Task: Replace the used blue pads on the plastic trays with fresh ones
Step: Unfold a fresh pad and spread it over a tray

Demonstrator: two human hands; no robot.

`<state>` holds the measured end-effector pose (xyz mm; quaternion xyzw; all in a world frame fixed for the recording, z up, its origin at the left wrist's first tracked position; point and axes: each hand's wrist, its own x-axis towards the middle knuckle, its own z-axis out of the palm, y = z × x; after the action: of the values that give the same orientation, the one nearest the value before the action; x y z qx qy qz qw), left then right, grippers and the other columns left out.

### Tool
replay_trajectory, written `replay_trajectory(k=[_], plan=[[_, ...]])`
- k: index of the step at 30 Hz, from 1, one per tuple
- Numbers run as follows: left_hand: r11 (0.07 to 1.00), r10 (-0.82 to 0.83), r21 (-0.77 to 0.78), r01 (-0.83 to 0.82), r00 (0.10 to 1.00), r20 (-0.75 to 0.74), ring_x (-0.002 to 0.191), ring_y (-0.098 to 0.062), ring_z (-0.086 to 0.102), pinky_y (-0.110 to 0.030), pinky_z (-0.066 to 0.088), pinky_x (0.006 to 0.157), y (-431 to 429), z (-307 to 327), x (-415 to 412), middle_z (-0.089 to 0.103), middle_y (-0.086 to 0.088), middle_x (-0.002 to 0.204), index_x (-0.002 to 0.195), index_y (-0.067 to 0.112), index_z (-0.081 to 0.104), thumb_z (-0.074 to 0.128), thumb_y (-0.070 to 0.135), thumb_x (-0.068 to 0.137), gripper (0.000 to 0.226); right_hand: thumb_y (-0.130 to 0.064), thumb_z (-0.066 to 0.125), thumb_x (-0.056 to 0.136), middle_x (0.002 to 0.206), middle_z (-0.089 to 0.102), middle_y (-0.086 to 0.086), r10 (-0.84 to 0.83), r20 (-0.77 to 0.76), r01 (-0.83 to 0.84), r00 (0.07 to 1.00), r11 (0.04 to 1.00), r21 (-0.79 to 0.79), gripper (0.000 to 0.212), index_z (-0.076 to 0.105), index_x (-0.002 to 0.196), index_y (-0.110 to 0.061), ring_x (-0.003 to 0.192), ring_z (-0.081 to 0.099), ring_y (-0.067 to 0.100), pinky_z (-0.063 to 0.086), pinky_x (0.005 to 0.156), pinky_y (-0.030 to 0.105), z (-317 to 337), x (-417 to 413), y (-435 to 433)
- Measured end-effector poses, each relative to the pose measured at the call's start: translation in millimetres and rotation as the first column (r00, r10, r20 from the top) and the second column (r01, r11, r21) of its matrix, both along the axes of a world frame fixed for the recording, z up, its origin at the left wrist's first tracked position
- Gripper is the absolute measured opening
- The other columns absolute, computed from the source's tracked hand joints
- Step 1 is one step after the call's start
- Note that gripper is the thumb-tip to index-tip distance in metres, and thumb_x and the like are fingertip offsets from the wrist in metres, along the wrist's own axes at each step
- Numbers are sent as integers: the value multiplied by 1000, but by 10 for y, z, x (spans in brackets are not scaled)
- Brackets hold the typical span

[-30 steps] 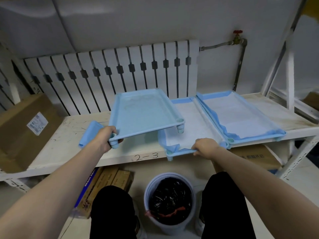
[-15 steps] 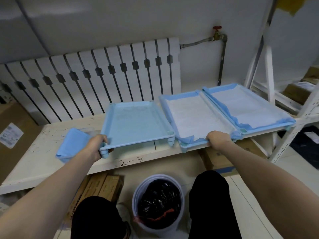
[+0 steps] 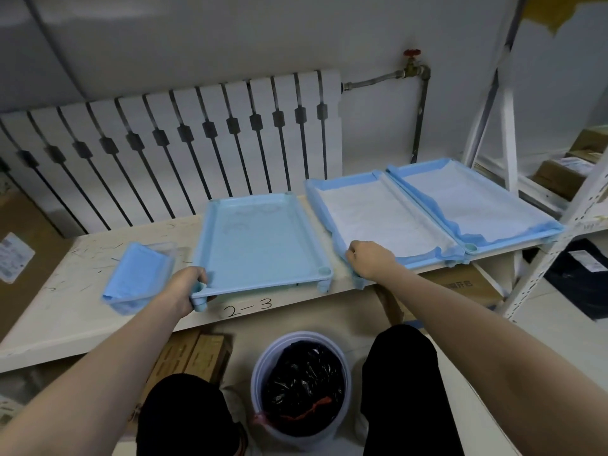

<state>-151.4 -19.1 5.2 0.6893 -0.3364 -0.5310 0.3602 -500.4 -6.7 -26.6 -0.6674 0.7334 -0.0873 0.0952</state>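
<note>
A bare light-blue plastic tray (image 3: 260, 245) sits on the white shelf (image 3: 59, 311), with no pad in it. My left hand (image 3: 186, 287) grips its near left corner. To its right stands a second tray lined with a blue-edged white pad (image 3: 378, 215); my right hand (image 3: 370, 263) pinches that pad's near left corner at the tray's front edge. A third lined tray (image 3: 473, 202) lies further right. A folded blue pad pack (image 3: 138, 278) rests on the shelf left of the bare tray.
A white bucket with a black bag (image 3: 301, 386) stands on the floor between my knees. Cardboard boxes sit under the shelf (image 3: 194, 357) and at far left (image 3: 19, 245). A radiator (image 3: 171, 143) runs behind; a white rack upright (image 3: 556, 245) stands at right.
The bare tray has come down from a raised tilt over the middle tray and now sits flat on the shelf to its left. My right hand stays at the middle pad's corner.
</note>
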Motion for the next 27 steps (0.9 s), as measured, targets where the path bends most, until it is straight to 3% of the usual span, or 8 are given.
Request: replay_trajectory(k=[3, 6, 8, 14, 18, 21, 25, 27], plan=[[1000, 17, -12, -17, 1000, 1, 44, -19, 48, -24, 24, 56, -20, -74, 50, 44, -9, 69, 78, 8, 42, 37, -2, 76, 12, -18, 48, 90, 91, 52, 3, -20, -103, 26, 995, 998, 60, 6, 51, 94, -14, 78, 50, 22, 38, 65, 28, -34, 97, 41], [1000, -16, 22, 15, 998, 57, 53, -20, 34, -23, 30, 48, -56, -143, 82, 41, -9, 73, 80, 5, 44, 39, -2, 80, 8, -15, 54, 85, 88, 48, 1, -48, -155, 58, 987, 996, 63, 11, 46, 91, -16, 77, 49, 20, 37, 62, 27, -53, 143, 95], [999, -31, 41, 25, 988, 149, 57, -24, 36, -24, 38, 39, -79, -199, 91, 41, -12, 78, 89, 2, 47, 42, -2, 84, 8, -14, 55, 84, 90, 46, 2, -37, -188, 49, 981, 997, 57, 16, 41, 91, -16, 78, 47, 21, 38, 64, 28, -81, 163, 119], [996, -87, 32, 81, 931, 353, 87, -33, 42, -36, 39, 61, -145, -328, 88, 43, -14, 86, 114, -2, 48, 42, -7, 88, 28, -22, 52, 83, 90, 48, 3, -64, -309, 75, 949, 997, 24, 21, 48, 102, -15, 80, 48, 21, 35, 71, 30, -22, 324, 120], [992, -126, 78, 100, 861, 493, 85, -34, 48, -39, 45, 74, -172, -398, 68, 46, -19, 96, 122, -10, 47, 46, -7, 88, 34, -16, 49, 84, 108, 52, 8, 78, -243, -111, 967, 986, -126, 28, 50, 111, -9, 99, 53, 29, 35, 74, 32, 40, 582, 27], [990, -142, 76, 119, 810, 569, 84, -33, 52, -35, 45, 69, -138, -444, 54, 50, -19, 95, 119, -9, 48, 46, -1, 90, 31, -11, 44, 87, 110, 53, 10, 229, -176, -233, 957, 972, -4, 25, 52, 110, -8, 96, 54, 29, 35, 68, 30, 8, 806, -25], [980, -195, 100, 175, 704, 683, 90, -30, 48, -33, 39, 72, -72, -458, 36, 49, -17, 104, 118, -5, 46, 47, 5, 93, 27, -12, 41, 93, 113, 46, 16, 202, -137, -193, 970, 978, 81, 9, 46, 98, -6, 80, 46, 30, 36, 66, 34, -85, 977, -55], [975, -212, 103, 198, 671, 710, 93, -30, 50, -32, 36, 70, -70, -457, 64, 51, -16, 105, 114, -1, 45, 48, 6, 91, 24, -5, 47, 90, 115, 44, 16, 191, -184, -175, 964, 980, 98, 7, 49, 97, -6, 85, 50, 31, 38, 66, 34, -64, 1027, -66]])
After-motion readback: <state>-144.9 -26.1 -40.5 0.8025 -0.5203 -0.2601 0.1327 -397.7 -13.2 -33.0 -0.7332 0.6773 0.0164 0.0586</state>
